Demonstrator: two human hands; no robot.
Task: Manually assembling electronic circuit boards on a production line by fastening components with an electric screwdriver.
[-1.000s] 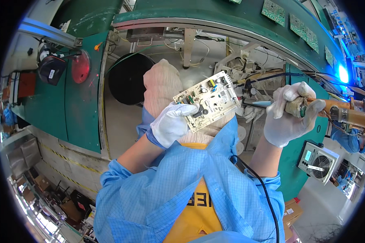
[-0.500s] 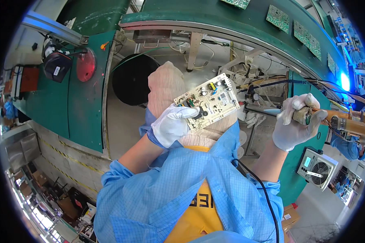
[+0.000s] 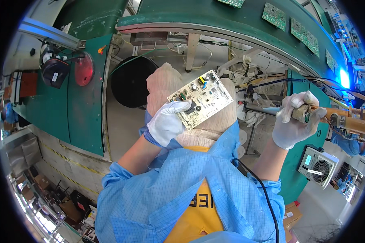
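the circuit board is held above the lap by the left hand and a grey-brown lump is gripped by the right hand, components seemingly already mounted, while handling is judged unfinished, the board not yet being set down.

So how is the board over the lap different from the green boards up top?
The cream board is held in the left grip; the green boards lie on the green bench. The cream board is pale, the green boards speckled green. The cream board shows chunky parts; the green boards look flatter. All are circuit boards.
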